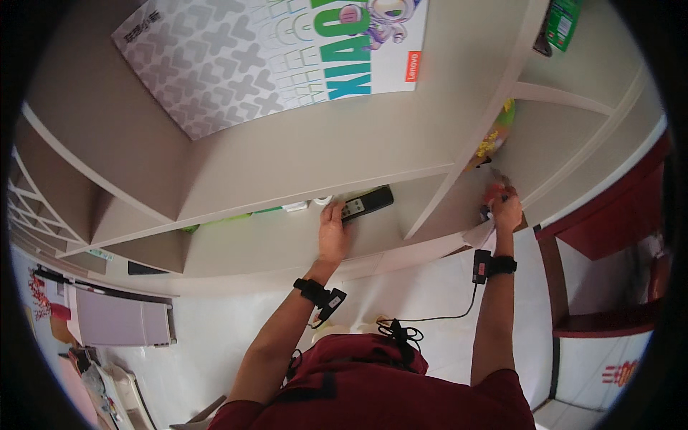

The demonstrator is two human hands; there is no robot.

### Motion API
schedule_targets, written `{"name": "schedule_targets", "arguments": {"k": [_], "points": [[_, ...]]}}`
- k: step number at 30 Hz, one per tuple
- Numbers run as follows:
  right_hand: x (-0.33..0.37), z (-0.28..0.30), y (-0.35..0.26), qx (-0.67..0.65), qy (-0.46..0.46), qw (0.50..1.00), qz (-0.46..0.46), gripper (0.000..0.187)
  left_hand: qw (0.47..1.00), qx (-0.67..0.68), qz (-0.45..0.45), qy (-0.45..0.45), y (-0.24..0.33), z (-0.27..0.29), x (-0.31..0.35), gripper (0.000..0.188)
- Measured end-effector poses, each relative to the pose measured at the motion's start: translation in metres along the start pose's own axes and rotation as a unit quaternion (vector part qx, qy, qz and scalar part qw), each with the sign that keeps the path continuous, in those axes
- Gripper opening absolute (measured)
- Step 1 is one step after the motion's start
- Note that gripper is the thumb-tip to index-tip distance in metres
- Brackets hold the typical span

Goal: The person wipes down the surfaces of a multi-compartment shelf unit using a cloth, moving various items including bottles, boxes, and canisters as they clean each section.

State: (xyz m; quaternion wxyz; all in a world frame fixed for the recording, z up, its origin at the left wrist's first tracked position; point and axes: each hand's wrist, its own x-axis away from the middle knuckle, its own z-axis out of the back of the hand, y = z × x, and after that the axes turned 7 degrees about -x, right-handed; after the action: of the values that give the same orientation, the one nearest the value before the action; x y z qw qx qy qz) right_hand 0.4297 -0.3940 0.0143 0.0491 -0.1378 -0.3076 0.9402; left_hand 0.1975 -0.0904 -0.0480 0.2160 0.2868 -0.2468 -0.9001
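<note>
My left hand [332, 235] is at the front of the low middle shelf, fingers curled at the near end of a black remote control [369, 204] with a grey button panel. The remote points right and slightly away from me. Its left end is covered by my fingers. My right hand [508, 210] reaches into the narrow compartment on the right, fingers closed. Something reddish and dark shows at its fingertips, too small to name. Below it hangs a white, thin piece like cloth or paper [480, 235].
A large printed white box [236, 61] stands on the upper shelf. A white round item [324, 200] is beside the remote. Yellow flowers [489, 143] are at the right divider [437, 201], and a green package [563, 25] lies higher up. A cable [437, 319] hangs between my wrists.
</note>
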Motion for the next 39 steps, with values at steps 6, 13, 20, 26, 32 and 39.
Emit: {"name": "schedule_targets", "arguments": {"k": [6, 13, 20, 26, 32, 39], "points": [[0.024, 0.018, 0.015, -0.09, -0.006, 0.99, 0.106, 0.034, 0.999, 0.03, 0.022, -0.009, 0.004, 0.027, 0.018, 0.052], [0.147, 0.096, -0.07, -0.367, -0.418, 0.828, 0.072, 0.013, 0.947, 0.225, -0.01, -0.228, 0.045, 0.086, 0.032, 0.056], [0.208, 0.06, -0.131, -0.461, -0.429, 0.755, 0.183, 0.025, 0.903, 0.314, -0.047, -0.29, 0.081, 0.114, 0.036, 0.044], [0.218, 0.066, -0.153, -0.537, -0.441, 0.719, 0.005, 0.024, 0.836, 0.508, 0.064, -0.196, 0.054, 0.136, 0.051, 0.033], [0.229, 0.058, -0.172, -0.632, -0.345, 0.694, -0.015, 0.021, 0.831, 0.507, 0.139, -0.181, 0.043, 0.173, 0.057, 0.033], [0.269, 0.047, -0.208, -0.531, -0.428, 0.69, 0.242, 0.016, 0.887, 0.426, 0.129, -0.12, 0.039, 0.176, 0.067, 0.036]]}}
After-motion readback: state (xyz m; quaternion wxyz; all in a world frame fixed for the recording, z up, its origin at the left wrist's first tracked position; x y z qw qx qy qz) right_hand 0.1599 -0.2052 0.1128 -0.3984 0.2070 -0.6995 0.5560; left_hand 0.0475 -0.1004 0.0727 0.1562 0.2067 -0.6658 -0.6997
